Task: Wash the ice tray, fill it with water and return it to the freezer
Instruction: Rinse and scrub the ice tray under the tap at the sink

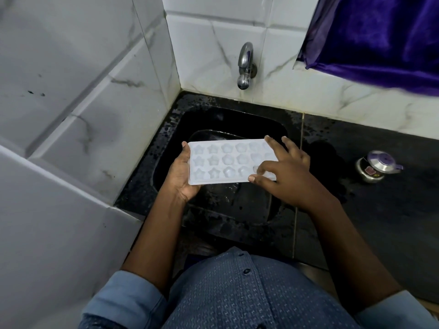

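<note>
Hovering level above the black sink (177,129) at the counter's (380,210) left end, the white ice tray (228,162) faces cavities up. The left hand (183,179) grips its left end; the right hand (285,174) rests spread fingers on its right end. A tap (245,65) juts from the wall behind, and a steel pot (376,168) stands well to the right.

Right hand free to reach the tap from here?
Probably yes: the left hand grips the ice tray, the right hand only rests on it, and nothing stands between it and the tap.
</note>
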Demonstrator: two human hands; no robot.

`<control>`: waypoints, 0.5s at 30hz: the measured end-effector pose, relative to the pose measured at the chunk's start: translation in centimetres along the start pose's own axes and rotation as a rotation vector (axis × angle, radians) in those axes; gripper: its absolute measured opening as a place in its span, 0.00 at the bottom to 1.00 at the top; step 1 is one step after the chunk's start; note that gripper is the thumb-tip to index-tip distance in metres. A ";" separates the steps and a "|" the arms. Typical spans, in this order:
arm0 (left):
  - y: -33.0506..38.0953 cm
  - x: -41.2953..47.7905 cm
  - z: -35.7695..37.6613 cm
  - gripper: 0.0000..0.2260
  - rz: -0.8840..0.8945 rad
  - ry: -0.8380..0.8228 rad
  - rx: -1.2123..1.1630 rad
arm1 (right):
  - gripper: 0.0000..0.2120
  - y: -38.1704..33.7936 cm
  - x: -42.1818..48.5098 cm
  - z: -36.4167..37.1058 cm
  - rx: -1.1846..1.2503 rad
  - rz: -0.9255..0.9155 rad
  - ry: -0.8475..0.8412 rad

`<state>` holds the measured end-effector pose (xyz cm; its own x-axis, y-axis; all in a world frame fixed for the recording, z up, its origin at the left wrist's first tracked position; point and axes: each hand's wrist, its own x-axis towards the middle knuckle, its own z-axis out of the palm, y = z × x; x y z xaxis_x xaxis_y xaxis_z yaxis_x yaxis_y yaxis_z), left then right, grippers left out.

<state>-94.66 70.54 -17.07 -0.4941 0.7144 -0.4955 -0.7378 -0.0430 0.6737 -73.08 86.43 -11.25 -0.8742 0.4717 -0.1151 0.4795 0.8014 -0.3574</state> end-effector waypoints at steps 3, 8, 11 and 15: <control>-0.1 0.0 0.0 0.33 -0.001 -0.004 -0.003 | 0.19 -0.2 0.0 -0.1 0.019 -0.029 -0.018; -0.1 0.0 0.0 0.32 -0.001 0.003 0.000 | 0.20 -0.1 0.1 0.2 0.000 0.009 0.032; 0.0 0.0 0.1 0.32 0.002 0.004 0.007 | 0.20 -0.2 0.1 0.2 0.024 -0.004 0.039; -0.1 0.0 0.1 0.32 0.000 0.005 0.005 | 0.20 -0.5 0.1 0.2 0.012 -0.007 0.039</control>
<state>-94.52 70.63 -17.04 -0.4968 0.7107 -0.4980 -0.7352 -0.0397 0.6767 -73.44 86.03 -11.32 -0.8738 0.4802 -0.0761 0.4721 0.8004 -0.3694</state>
